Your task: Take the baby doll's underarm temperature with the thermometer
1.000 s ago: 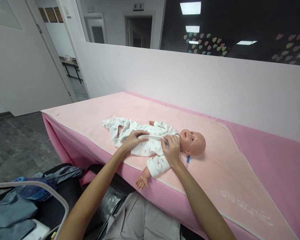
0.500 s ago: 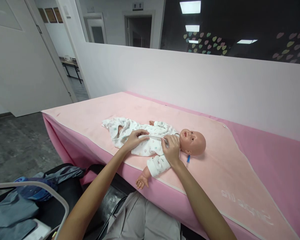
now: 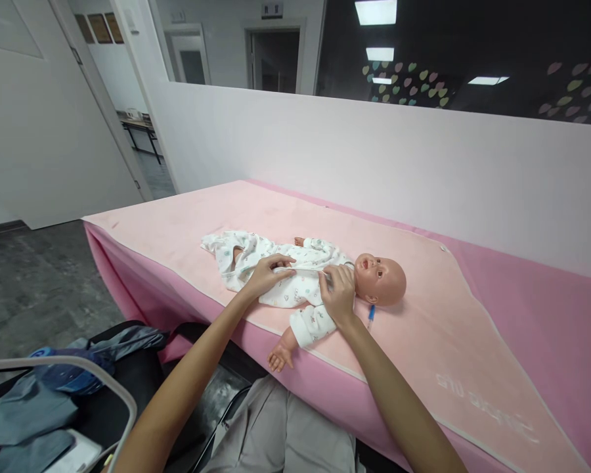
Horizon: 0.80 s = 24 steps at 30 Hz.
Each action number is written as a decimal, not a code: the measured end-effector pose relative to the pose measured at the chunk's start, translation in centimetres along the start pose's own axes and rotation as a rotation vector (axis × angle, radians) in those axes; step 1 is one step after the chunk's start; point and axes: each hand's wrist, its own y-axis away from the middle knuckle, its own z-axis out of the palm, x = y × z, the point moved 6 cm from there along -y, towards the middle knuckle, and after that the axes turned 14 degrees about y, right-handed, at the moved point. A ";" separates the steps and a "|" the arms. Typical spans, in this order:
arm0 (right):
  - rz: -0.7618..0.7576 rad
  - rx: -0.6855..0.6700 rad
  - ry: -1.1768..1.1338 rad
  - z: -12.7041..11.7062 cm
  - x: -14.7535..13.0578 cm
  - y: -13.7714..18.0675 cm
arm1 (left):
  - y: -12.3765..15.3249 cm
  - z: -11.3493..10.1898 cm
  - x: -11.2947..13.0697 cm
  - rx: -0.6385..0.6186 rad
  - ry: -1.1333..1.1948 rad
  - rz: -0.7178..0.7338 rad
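Observation:
A baby doll (image 3: 381, 281) lies on its back on the pink sheet (image 3: 448, 328), its head to the right. It wears a white patterned onesie (image 3: 280, 293). My left hand (image 3: 268, 272) pinches the front edge of the onesie at the doll's belly. At the chest, my right hand (image 3: 337, 289) has its bent fingers closed on the same edge, near the neck. Between the two hands the edge runs fairly straight. One doll hand (image 3: 280, 357) reaches past the near side of the bed. Beside the doll's neck lies a small blue-ended object (image 3: 371, 314), partly hidden by my right forearm.
A white wall (image 3: 374, 164) with a dark window (image 3: 473, 59) stands behind the bed. At lower left a black chair (image 3: 138, 374) bears grey cloth (image 3: 20, 410) and a blue bottle (image 3: 71, 374). A curved pale bar (image 3: 103, 378) crosses in front of it.
Almost nothing differs. Both hands stay on the onesie's edge, with only slight finger movement, and the camera view has shifted a little.

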 end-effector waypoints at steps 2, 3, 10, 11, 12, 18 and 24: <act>0.004 0.006 -0.002 0.0 0.0 0.0 | 0.0 0.0 0.0 0.003 -0.003 0.001; 0.007 0.009 -0.005 -0.1 0.0 0.0 | 0.0 0.0 0.0 0.006 -0.006 0.001; 0.018 0.016 -0.014 0.0 0.1 0.1 | 0.1 -0.1 -0.1 0.012 -0.003 -0.001; 0.017 0.019 -0.013 0.0 0.1 0.1 | 0.1 -0.1 -0.1 0.012 0.002 -0.001; 0.017 0.022 -0.011 0.0 0.1 0.2 | 0.1 -0.1 0.0 0.009 0.007 0.003; -0.024 0.035 -0.020 0.0 0.1 0.1 | 0.2 0.3 0.8 -0.130 0.117 0.033; -0.105 0.066 0.120 -4.4 -1.3 -0.5 | -2.3 0.7 1.1 -0.273 0.051 -0.127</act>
